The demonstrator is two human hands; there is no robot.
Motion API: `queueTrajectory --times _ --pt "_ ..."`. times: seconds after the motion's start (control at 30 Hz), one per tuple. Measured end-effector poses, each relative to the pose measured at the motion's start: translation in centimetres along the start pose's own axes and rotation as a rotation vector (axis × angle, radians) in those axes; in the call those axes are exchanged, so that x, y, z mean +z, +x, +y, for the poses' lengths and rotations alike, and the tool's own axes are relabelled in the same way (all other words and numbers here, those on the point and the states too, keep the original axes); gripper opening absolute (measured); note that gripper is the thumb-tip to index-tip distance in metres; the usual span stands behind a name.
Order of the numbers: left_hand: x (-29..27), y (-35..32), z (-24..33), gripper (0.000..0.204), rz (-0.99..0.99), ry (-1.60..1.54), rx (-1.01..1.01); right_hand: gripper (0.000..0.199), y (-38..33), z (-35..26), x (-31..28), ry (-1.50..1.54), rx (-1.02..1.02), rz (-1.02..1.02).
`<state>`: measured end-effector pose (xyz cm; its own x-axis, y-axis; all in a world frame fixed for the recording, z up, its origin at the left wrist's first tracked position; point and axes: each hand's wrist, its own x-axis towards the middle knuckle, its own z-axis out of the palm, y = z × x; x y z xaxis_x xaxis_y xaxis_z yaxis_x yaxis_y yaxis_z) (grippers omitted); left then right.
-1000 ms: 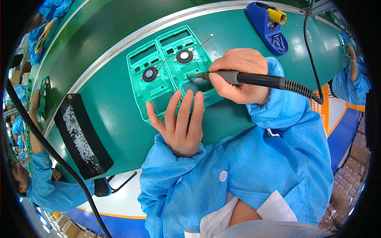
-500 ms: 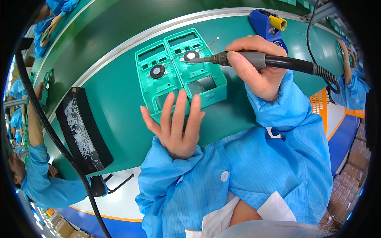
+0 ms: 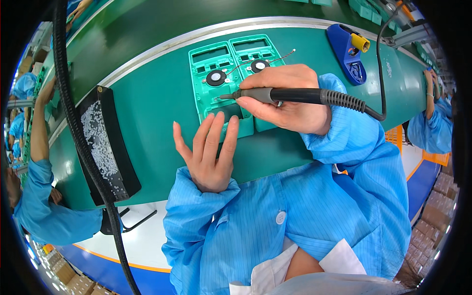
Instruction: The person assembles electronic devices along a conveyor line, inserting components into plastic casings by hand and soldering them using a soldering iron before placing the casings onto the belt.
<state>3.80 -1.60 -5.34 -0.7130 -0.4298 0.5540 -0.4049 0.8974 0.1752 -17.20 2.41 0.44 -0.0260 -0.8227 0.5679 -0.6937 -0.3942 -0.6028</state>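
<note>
Soldering iron (image 3: 295,95) in right grip (image 3: 287,103) has shifted left, seemingly onto left green panel (image 3: 214,78); left hand (image 3: 209,150) stays flat, empty

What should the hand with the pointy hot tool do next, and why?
Probably ease the soldering iron tip a little further left and down onto the left green housing. The right hand holds the tip just beside the round disc, and the left hand steadies the housing's near edge.

1 head-worn fisheye view looks steeply down, close over the green workbench (image 3: 162,103), edges bending toward the rim.
</note>
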Motion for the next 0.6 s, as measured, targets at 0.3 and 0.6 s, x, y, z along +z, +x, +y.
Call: queueTrajectory --times 0.3,0.6 --pt "0.26 0.02 -0.29 0.041 0.04 -0.043 0.016 0.022 -0.17 0.19 0.35 -0.032 0.059 -0.035" --pt "0.38 0.03 -0.18 0.042 0.049 -0.028 0.02 0.023 -0.48 0.65 0.47 -0.059 0.029 -0.033"
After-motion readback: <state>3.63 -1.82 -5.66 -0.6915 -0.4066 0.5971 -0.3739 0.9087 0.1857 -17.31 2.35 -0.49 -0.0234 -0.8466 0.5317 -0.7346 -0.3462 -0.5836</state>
